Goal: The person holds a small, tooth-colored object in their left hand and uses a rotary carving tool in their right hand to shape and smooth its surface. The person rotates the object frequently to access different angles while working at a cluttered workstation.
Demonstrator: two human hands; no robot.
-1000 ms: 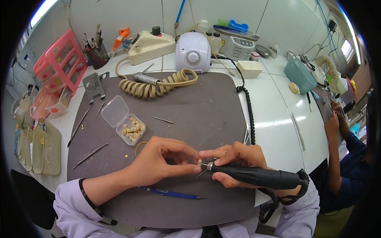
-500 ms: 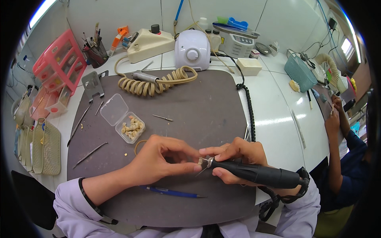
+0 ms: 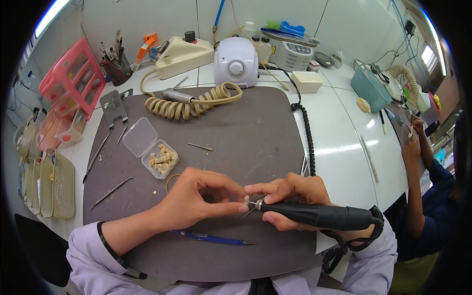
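Note:
Between thumb and fingertips, my left hand [image 3: 199, 194] pinches a small cream tooth-shaped piece [image 3: 246, 200]. My right hand [image 3: 300, 191] grips a black rotary handpiece [image 3: 319, 215], its metal nose and thin bur pointing left at the piece. The bur's tip is at or very near the piece; whether they touch is too small to tell. My right index finger reaches across to my left fingertips. Beyond my left hand, an open clear plastic box [image 3: 145, 160] holds several similar cream pieces [image 3: 164, 159]. A blue pen [image 3: 211, 238] lies nearer me on the grey mat [image 3: 255, 132].
Metal hand tools [image 3: 112, 192] and a loose bur [image 3: 199, 146] lie on the mat. Behind stand a white control unit [image 3: 236, 61] and a coiled beige cord [image 3: 184, 105]. A black coiled cable [image 3: 307, 132] runs along the right. Another person's hands [image 3: 414, 140] work at far right.
The bur and handpiece nose have shifted slightly against the small piece, which now shows more plainly between my left fingertips. Both hands keep their grips, and the whole view has moved slightly.

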